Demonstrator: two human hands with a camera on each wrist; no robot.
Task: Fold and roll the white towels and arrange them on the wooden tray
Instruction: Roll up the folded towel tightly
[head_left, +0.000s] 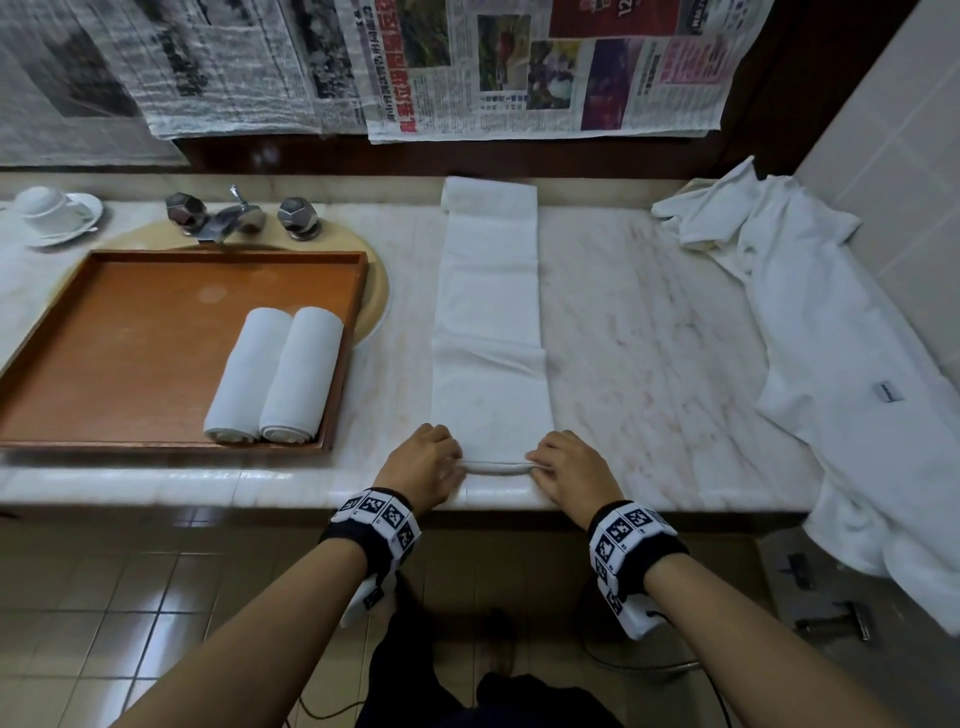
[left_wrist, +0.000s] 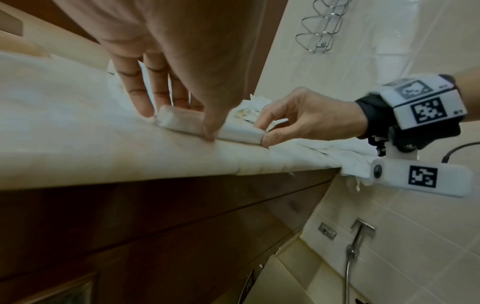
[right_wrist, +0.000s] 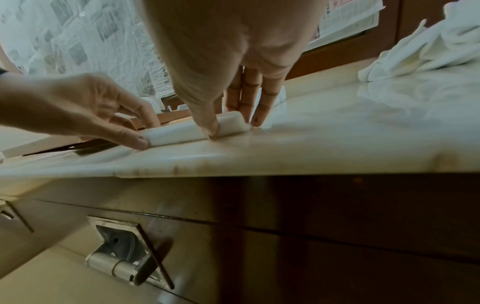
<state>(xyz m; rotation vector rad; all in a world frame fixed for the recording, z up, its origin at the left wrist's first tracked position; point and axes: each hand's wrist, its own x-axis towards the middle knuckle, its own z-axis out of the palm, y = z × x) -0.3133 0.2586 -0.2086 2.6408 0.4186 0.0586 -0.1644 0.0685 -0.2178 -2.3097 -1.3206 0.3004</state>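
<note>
A long folded white towel (head_left: 491, 322) lies lengthwise on the marble counter. Its near end is curled into a small roll (head_left: 496, 466) at the counter's front edge. My left hand (head_left: 426, 462) pinches the roll's left end, thumb in front and fingers behind, as the left wrist view shows (left_wrist: 179, 121). My right hand (head_left: 566, 467) pinches the right end the same way (right_wrist: 233, 125). The wooden tray (head_left: 130, 338) sits to the left over the sink. Two rolled towels (head_left: 249, 374) (head_left: 301, 374) lie side by side at its near right corner.
A heap of loose white towels (head_left: 810, 322) covers the counter's right side and hangs over the edge by the tiled wall. A faucet (head_left: 228, 215) and a cup on a saucer (head_left: 52, 213) stand behind the tray. Newspapers (head_left: 519, 67) hang across the back.
</note>
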